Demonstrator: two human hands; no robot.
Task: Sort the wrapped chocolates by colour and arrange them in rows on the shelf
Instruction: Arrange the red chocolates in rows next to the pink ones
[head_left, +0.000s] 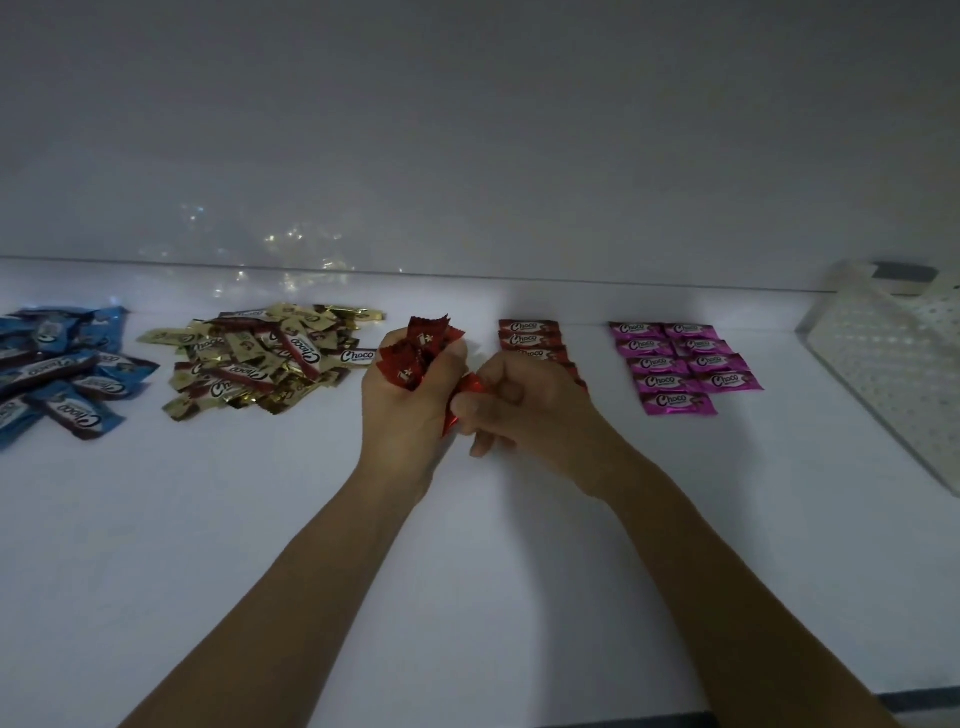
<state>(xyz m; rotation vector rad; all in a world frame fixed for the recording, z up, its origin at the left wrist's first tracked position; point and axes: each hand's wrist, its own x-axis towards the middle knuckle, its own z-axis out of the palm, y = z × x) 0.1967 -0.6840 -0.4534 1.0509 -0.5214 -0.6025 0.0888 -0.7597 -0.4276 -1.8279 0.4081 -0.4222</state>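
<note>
We stand before the white shelf (260, 519), which carries everything. At its far right is a white perforated basket (883, 374), well apart from our hands. On the left lie two loose heaps waiting for order: the gold pile (270, 358) and, beside it at the edge of view, the blue pile (62, 369). The pink rows (685, 364) look finished, two neat columns near the basket. The red row (530, 338) is only begun, and part of it is hidden behind our right hand (514, 410).

Our left hand (410, 410) is clenched around a red bunch (421, 348), with the crimped ends sticking out above the fist. The fingers (483, 410) of our right hand are curled and pinch one red piece (460, 400), which is between the two hands and touches the left one.

We judge these chocolates as very light, with thin glossy foil that is slippery and crushes easily, while the bar inside is stiff but can snap or soften in a warm palm. So we should not squeeze the bunch harder than needed. The best hold for one piece is at the long sides of the body, between thumb and forefinger. A flat crimped end may slip or tear. Laid down with the logo up, the piece will probably slide on the smooth shelf, so we must set it gently against its neighbour.
</note>
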